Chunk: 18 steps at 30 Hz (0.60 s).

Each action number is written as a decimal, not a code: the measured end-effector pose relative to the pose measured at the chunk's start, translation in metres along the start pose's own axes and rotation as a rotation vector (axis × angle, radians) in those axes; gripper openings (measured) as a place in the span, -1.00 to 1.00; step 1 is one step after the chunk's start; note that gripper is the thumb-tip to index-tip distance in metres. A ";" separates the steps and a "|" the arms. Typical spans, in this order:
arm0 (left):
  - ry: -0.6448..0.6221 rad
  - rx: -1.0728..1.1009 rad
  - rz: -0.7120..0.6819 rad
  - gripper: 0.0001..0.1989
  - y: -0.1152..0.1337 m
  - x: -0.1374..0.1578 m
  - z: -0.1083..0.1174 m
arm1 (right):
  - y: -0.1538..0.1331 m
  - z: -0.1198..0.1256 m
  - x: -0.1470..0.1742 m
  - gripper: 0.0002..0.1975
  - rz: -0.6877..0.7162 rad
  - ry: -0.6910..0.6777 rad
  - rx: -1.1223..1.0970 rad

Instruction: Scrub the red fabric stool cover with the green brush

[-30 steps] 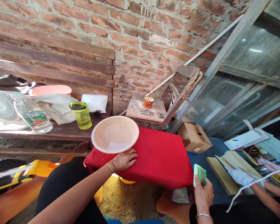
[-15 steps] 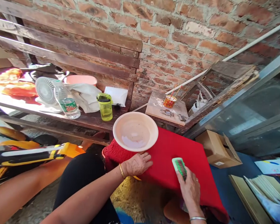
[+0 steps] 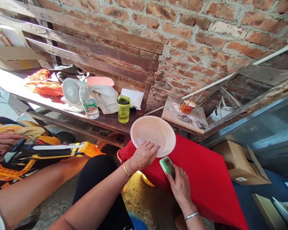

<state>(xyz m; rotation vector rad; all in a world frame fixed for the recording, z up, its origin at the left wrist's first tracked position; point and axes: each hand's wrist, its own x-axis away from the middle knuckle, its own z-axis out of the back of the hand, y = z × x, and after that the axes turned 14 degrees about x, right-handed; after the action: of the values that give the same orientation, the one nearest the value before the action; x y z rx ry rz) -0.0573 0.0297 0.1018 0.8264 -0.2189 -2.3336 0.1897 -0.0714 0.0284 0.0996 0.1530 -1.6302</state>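
Observation:
My right hand (image 3: 181,187) grips a green scrubbing brush (image 3: 167,166) with its bristles facing up, just outside the near rim of a pale plastic basin (image 3: 171,145). My left hand (image 3: 145,155) is over the basin's near-left rim, its loosely bent fingers reaching inside with nothing visible in them. The fingertips are partly hidden, and I cannot tell whether they touch the water. Clear water with small dark specks lies in the basin, which stands on a red cloth-covered table (image 3: 206,179).
A dark wooden bench (image 3: 108,123) carries a green bottle (image 3: 123,110), a water bottle (image 3: 89,103) and a fan (image 3: 71,91). A small board (image 3: 172,108) holds a red cup (image 3: 187,107) and padlocks. At left, another person's hand (image 3: 2,143) is by a yellow-black object (image 3: 55,149). A cardboard box (image 3: 240,163) stands right.
My left hand has risen from beside the basin to over its near rim. My right hand has brought the brush left, close to the basin. The view has swung left; another person's hand now shows.

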 end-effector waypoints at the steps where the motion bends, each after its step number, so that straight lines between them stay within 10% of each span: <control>1: -0.024 -0.022 -0.010 -0.73 0.000 0.000 -0.001 | -0.002 0.001 -0.005 -0.39 0.013 -0.014 0.046; 18: -0.150 -0.071 -0.028 -0.73 0.002 0.003 -0.008 | -0.005 0.011 -0.044 -0.60 -0.185 -0.091 0.293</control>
<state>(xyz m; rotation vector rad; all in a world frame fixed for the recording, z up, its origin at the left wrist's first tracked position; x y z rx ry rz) -0.0525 0.0270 0.0946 0.6248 -0.1876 -2.4170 0.1881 -0.0299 0.0461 0.2405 -0.1517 -1.8301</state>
